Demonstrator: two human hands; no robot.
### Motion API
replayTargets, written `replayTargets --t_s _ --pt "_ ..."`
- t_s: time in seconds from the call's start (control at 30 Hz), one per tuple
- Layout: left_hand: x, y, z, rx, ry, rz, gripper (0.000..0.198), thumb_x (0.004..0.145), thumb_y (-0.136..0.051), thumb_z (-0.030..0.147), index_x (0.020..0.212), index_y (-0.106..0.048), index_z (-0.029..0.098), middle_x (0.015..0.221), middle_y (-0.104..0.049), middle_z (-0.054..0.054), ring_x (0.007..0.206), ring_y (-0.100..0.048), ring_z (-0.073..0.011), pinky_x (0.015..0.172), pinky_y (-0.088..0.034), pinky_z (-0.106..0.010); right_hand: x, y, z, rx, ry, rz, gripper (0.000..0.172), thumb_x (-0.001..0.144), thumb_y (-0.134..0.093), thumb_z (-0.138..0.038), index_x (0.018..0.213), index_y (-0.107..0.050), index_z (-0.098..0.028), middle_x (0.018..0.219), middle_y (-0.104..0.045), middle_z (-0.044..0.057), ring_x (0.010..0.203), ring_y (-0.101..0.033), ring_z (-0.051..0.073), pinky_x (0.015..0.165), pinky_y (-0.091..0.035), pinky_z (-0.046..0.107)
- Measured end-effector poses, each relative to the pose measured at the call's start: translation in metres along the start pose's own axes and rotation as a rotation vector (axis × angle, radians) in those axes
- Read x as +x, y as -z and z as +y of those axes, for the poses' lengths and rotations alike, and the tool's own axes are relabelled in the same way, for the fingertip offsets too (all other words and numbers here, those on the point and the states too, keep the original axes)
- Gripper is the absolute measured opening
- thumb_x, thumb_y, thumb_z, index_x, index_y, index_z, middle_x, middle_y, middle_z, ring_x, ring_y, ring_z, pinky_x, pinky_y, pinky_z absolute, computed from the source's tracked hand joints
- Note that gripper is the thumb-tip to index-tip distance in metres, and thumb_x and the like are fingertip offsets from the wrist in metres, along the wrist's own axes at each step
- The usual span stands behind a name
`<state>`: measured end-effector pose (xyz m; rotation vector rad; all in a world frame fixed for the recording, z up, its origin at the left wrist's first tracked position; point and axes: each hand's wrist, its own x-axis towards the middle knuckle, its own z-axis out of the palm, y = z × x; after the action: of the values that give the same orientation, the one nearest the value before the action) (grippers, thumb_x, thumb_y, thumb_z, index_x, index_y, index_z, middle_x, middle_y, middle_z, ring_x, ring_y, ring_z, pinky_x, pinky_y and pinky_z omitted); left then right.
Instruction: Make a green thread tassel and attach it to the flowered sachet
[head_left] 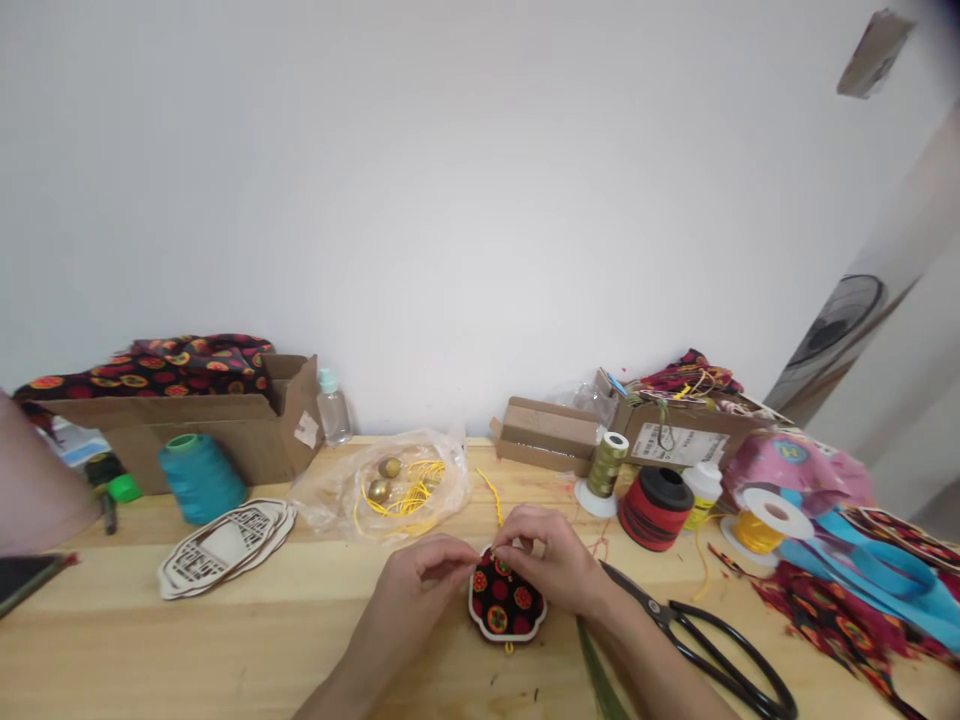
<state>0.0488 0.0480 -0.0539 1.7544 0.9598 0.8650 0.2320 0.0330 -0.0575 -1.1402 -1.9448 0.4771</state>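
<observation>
Just in front of me on the wooden table lies a small scalloped plaque [507, 605], covered in black fabric with red and orange flower prints and edged in white. A little yellow loop [509, 648] pokes out at its near edge. My left hand [412, 600] is closed in a pinch at the plaque's upper left edge. Fingers of my right hand [551, 560] are pinched over its top edge, partly covering it. Whatever fine piece lies between the fingertips is too small to make out. A yellow cord [491, 492] runs away from behind my right hand.
Black scissors [697, 630] lie beside my right forearm. Cut-out wooden plates [225, 545] and a teal thread cone [201, 478] are at left. A plastic bag [330, 495] with bells sits behind. Thread spools [606, 465], a red ribbon roll [655, 510] and fabric scraps [832, 620] fill the right.
</observation>
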Motion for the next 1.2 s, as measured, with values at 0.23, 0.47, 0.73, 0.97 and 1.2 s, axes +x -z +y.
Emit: replayTargets --t_s 0.23,0.47,0.73,0.97,1.2 --pt "-0.002 -0.004 -0.003 -0.015 0.039 -0.005 0.024 0.067 -0.063 0.027 0.09 -0.064 0.023 0.093 -0.065 -0.003 0.083 -0.059 -0.0174 0.075 -0.047 -0.026 -0.001 -0.009 -0.002 0.12 -0.059 -0.012 0.014 0.075 -0.057 -0.023 0.069 -0.067 -0.014 0.061 -0.058 0.001 0.057 -0.049 0.011 0.054 -0.039 0.021" --pt "-0.005 -0.004 0.0 0.041 -0.005 0.018 0.018 0.072 -0.057 0.03 0.086 -0.065 0.023 0.086 -0.067 -0.003 0.079 -0.059 -0.0178 0.074 -0.047 -0.027 -0.002 -0.015 -0.003 0.307 -0.169 -0.034 0.017 0.075 -0.057 -0.029 0.069 -0.066 -0.015 0.062 -0.057 0.001 0.059 -0.05 0.011 0.055 -0.04 0.022" --pt "-0.005 -0.003 0.007 0.151 -0.068 -0.031 0.016 0.074 -0.055 0.03 0.081 -0.067 0.023 0.078 -0.067 -0.002 0.07 -0.058 -0.0157 0.066 -0.045 -0.023 -0.003 -0.007 -0.003 0.254 -0.156 -0.051 0.014 0.073 -0.057 -0.025 0.065 -0.063 -0.014 0.061 -0.053 -0.001 0.056 -0.046 0.01 0.051 -0.037 0.02" --pt "-0.005 -0.002 0.005 0.175 -0.065 -0.055 0.017 0.076 -0.051 0.032 0.08 -0.067 0.024 0.076 -0.067 0.0 0.07 -0.058 -0.0147 0.065 -0.043 -0.021 -0.002 -0.007 -0.003 0.226 -0.142 -0.053 0.014 0.072 -0.056 -0.023 0.064 -0.062 -0.013 0.06 -0.052 0.0 0.055 -0.045 0.009 0.05 -0.036 0.02" --pt "-0.004 -0.002 0.006 0.144 -0.092 -0.02 0.013 0.074 -0.053 0.025 0.078 -0.066 0.023 0.076 -0.065 -0.001 0.069 -0.057 -0.0146 0.065 -0.044 -0.022 -0.004 -0.011 -0.002 0.159 -0.108 -0.058 0.01 0.07 -0.058 -0.021 0.064 -0.063 -0.015 0.061 -0.054 0.0 0.053 -0.044 0.009 0.048 -0.036 0.019"
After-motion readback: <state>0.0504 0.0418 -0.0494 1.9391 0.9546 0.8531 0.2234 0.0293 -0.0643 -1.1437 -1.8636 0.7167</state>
